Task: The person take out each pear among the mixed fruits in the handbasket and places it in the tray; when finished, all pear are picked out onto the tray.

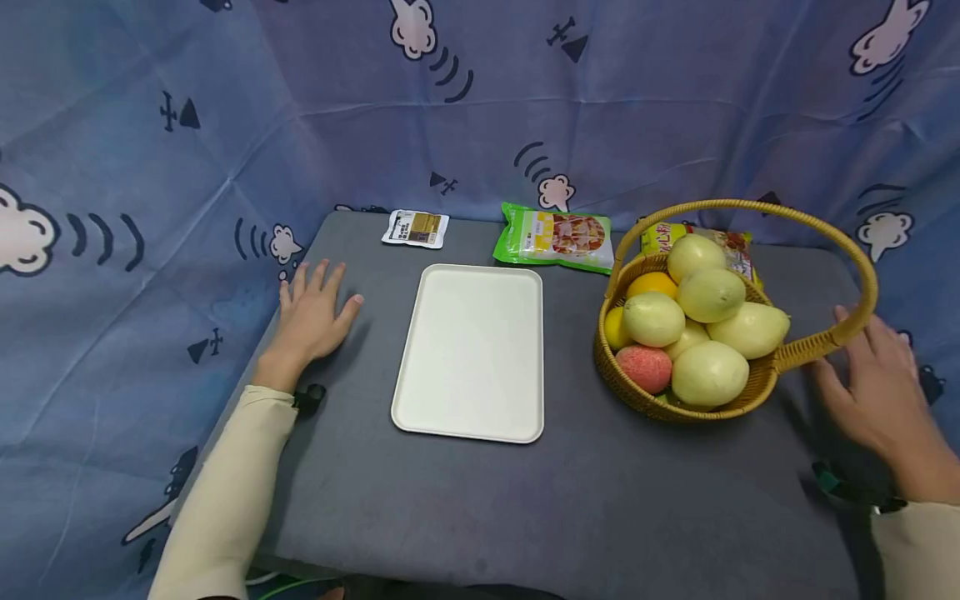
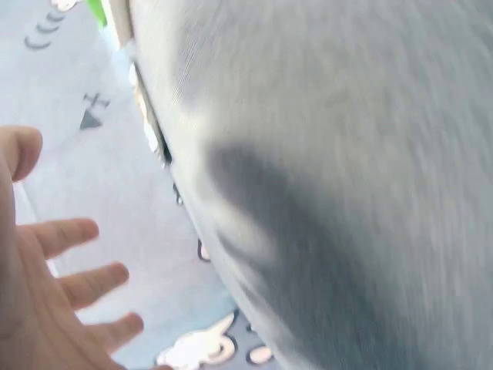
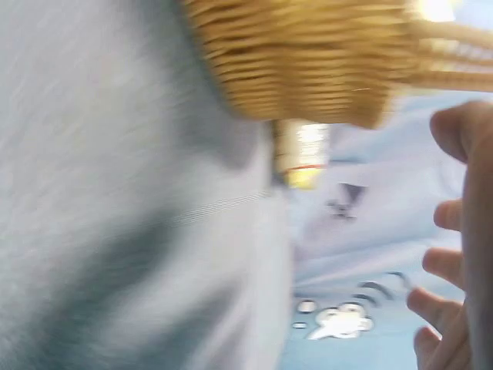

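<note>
My left hand [image 1: 311, 321] is over the left side of the grey table, fingers straight and spread, holding nothing. At the right, my right hand [image 1: 881, 396] is beside a woven basket [image 1: 618, 379], partly hidden behind its tall handle [image 1: 813, 346] in the head view. The right wrist view shows that hand's fingers apart from the basket, with nothing in them. Several pale green fruits [image 1: 711, 373] are heaped in the basket. Among them are a red round fruit [image 1: 645, 369], an orange one [image 1: 652, 285] and a yellow one [image 1: 617, 328].
A white rectangular tray [image 1: 472, 350] lies mid-table. Along the back edge are a small white packet [image 1: 417, 229], a green food bag [image 1: 557, 239] and a yellow-and-red bag [image 1: 738, 248], partly hidden behind the basket. Blue printed cloth [image 1: 480, 125] hangs around the table.
</note>
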The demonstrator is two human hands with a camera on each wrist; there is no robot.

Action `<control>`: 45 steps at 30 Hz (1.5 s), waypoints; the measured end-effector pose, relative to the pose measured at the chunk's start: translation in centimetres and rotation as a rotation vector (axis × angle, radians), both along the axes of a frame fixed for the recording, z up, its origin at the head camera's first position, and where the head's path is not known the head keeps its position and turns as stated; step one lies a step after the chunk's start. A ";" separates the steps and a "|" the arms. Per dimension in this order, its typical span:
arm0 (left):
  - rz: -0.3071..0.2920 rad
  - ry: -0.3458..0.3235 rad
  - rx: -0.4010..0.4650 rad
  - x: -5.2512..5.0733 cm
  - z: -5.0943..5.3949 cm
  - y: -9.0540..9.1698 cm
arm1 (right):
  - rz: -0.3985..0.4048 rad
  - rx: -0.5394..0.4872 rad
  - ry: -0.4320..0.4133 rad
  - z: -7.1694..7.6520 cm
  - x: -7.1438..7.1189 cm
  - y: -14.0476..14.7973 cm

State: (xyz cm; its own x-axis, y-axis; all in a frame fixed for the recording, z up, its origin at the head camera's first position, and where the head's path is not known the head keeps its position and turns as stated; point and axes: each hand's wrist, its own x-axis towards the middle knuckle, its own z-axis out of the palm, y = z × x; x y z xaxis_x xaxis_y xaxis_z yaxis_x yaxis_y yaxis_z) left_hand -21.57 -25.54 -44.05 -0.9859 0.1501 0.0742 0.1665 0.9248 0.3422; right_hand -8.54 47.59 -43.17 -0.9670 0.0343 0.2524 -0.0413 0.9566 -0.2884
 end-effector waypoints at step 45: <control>-0.178 -0.271 0.357 -5.3 -0.8 6.3 | 0.177 -0.084 -0.153 10.3 -4.5 -12.1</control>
State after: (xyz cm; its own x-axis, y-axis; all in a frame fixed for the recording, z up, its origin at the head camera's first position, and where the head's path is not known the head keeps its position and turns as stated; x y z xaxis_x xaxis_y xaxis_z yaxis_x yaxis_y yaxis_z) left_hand -26.82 -19.26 -44.90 -0.9381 0.3305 -0.1041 0.1730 0.7069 0.6858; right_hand -13.07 35.52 -32.85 -0.9865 -0.1248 0.1057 -0.1562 0.9106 -0.3827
